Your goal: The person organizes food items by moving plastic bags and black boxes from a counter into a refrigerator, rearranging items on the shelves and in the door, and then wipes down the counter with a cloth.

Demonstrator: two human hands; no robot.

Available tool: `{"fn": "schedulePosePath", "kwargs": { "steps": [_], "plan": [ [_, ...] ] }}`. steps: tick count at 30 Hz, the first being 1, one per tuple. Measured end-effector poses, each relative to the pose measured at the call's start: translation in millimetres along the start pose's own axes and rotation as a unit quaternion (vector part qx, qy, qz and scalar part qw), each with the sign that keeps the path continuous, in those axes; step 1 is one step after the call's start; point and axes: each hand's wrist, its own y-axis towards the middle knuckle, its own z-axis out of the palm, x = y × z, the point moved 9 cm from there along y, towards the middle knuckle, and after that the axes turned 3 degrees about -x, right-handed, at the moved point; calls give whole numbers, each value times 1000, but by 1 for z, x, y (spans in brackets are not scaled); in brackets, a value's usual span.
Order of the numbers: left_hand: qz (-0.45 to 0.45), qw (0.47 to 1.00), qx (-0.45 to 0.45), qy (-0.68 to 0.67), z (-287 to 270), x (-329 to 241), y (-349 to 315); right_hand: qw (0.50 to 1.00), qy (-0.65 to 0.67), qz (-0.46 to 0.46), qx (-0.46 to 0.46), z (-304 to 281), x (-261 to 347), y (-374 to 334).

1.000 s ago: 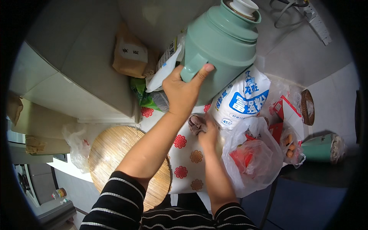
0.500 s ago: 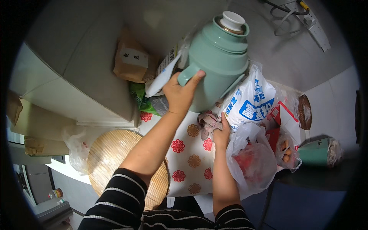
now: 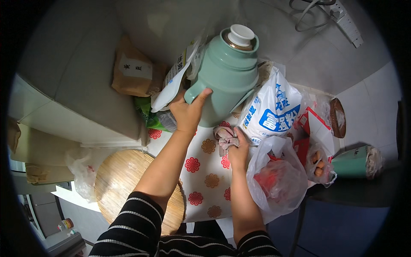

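Observation:
My left hand [image 3: 188,110] is closed round the handle of a pale green thermos flask [image 3: 229,81] with a white stopper. The flask leans a little to the right at the back of the table, and I cannot tell whether its base touches the cloth. In my right hand [image 3: 239,152] is a crumpled pinkish-grey rag [image 3: 226,138], close to the flask's lower side. Just right of that hand stands a white flour bag [image 3: 272,109] with blue print. A white plastic bag [image 3: 278,180] with something red inside lies beside my right forearm.
A round bamboo mat [image 3: 124,180] lies at the left on the flower-patterned tablecloth [image 3: 201,180]. Brown paper bags [image 3: 132,70] and a green packet [image 3: 147,113] stand back left. Eggs in a clear bag [image 3: 318,165] and a red-white box [image 3: 319,128] are at right. A power strip [image 3: 346,25] hangs above.
The flask has shifted slightly down and left in the picture with my left hand on its handle. The surroundings have slid left too. My right hand still holds the rag.

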Motion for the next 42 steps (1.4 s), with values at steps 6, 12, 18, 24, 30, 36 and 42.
{"fn": "schedulePosePath", "kwargs": {
  "steps": [6, 12, 18, 24, 30, 36, 42],
  "plan": [
    [-40, 997, 8, -71, 2, 16, 24, 987, -92, -132, 8, 16, 49, -2],
    [-56, 991, 118, -21, 15, 27, 23, 927, -322, -191, -22, 59, 25, 19],
    [26, 970, 220, 97, -57, 18, -48, 893, -369, -248, 66, 82, 19, -104],
    [-53, 906, 359, 216, -181, 17, -159, 947, -272, -166, 40, 56, 48, -50],
    [47, 732, 569, 371, -188, 4, -255, 886, -390, -232, 91, 98, 11, -42],
    [22, 688, 575, 442, -204, 17, -279, 922, -257, -197, 212, 68, 25, -145],
    [33, 705, 550, 447, -226, 16, -278, 898, -363, -218, 118, 64, 18, -68]
  ]
}}
